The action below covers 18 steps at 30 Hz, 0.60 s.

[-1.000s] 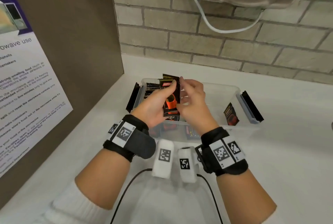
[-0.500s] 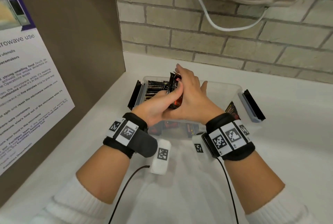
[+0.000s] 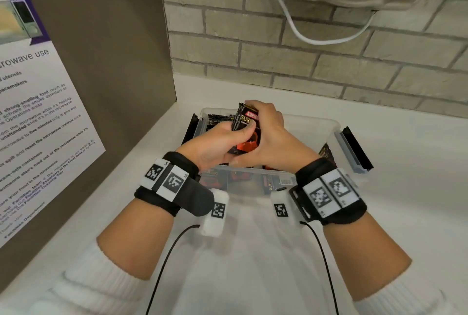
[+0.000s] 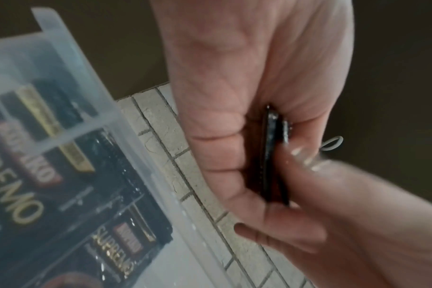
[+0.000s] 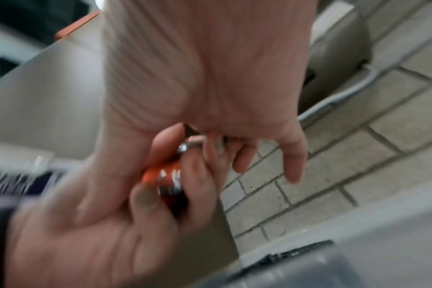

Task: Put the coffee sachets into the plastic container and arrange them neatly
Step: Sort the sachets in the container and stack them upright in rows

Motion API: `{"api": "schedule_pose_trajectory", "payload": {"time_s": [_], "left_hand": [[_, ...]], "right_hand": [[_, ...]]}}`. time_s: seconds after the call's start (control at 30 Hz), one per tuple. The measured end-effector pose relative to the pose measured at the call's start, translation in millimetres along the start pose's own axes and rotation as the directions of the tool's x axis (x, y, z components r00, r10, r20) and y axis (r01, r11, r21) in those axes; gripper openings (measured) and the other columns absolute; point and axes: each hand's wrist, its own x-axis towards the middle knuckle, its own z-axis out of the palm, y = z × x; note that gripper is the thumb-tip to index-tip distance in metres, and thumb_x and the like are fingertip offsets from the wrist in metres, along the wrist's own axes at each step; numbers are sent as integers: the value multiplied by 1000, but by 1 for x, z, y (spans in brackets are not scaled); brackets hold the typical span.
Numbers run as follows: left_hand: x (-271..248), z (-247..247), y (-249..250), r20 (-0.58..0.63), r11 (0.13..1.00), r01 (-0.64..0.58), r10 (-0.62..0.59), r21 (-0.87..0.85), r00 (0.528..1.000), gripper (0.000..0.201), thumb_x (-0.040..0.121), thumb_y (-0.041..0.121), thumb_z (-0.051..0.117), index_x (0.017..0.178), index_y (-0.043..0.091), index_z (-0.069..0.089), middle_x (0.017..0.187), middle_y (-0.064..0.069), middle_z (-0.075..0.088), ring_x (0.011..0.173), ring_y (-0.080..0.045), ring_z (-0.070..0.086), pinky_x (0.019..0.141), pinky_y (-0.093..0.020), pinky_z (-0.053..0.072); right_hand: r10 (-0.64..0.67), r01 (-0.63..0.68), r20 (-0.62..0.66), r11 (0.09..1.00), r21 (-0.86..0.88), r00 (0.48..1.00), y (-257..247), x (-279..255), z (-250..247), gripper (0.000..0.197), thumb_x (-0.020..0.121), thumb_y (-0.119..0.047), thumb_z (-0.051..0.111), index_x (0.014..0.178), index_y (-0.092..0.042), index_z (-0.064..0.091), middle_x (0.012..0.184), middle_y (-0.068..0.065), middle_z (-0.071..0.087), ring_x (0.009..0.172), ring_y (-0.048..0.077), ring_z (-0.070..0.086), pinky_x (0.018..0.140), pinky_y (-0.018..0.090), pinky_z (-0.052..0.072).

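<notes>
Above the clear plastic container (image 3: 326, 124) both hands hold a small stack of black coffee sachets (image 3: 247, 124) with a red cup print. My left hand (image 3: 235, 134) grips the stack from the left, thumb across its face. My right hand (image 3: 266, 132) wraps it from the right, fingers curled over the top edge. In the left wrist view the stack shows edge-on as thin dark sachets (image 4: 274, 155) pinched between the fingers. More sachets stand at the container's left rear (image 3: 217, 119), others lie along its front (image 3: 238, 179), and one leans at the right end (image 3: 326, 153).
The container has black clip handles at its left end (image 3: 190, 127) and right end (image 3: 357, 147) and stands on a white counter (image 3: 405, 188). A brown panel with a microwave notice (image 3: 38, 117) closes the left side. Behind is a brick wall (image 3: 329, 61) with a white cable (image 3: 304, 33).
My right hand went from touching the stack with its fingertips, to pressing flat against it, to curling over its top. The stack turned so its printed face shows.
</notes>
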Motion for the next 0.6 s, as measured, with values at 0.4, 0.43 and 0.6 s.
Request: {"api": "schedule_pose_trajectory", "payload": {"time_s": [0.4, 0.43, 0.6], "left_hand": [[-4, -14, 7, -33, 984, -86, 92, 156, 995, 25, 93, 28, 49, 116, 21, 45, 103, -7, 66, 93, -18, 69, 82, -32, 57], [-4, -17, 7, -34, 980, -81, 88, 181, 996, 37, 90, 32, 52, 123, 18, 42, 110, -7, 65, 97, -18, 68, 84, -34, 57], [-6, -34, 1, -318, 953, -136, 222, 270, 922, 33, 89, 39, 54, 119, 24, 52, 119, 3, 59, 111, -11, 57, 94, -30, 49]], "right_hand": [[281, -244, 82, 609, 755, 956, -1, 10, -4, 17, 92, 5, 46, 80, -5, 53, 64, 9, 52, 53, 11, 54, 54, 17, 48], [291, -242, 62, 636, 733, 955, -2, 10, -4, 18, 93, 5, 47, 80, -6, 53, 66, 10, 53, 56, 12, 56, 57, 17, 51], [506, -409, -61, 757, 509, 860, 7, 13, -4, 25, 89, 2, 54, 69, -11, 47, 76, 12, 60, 64, 17, 62, 68, 26, 55]]}}
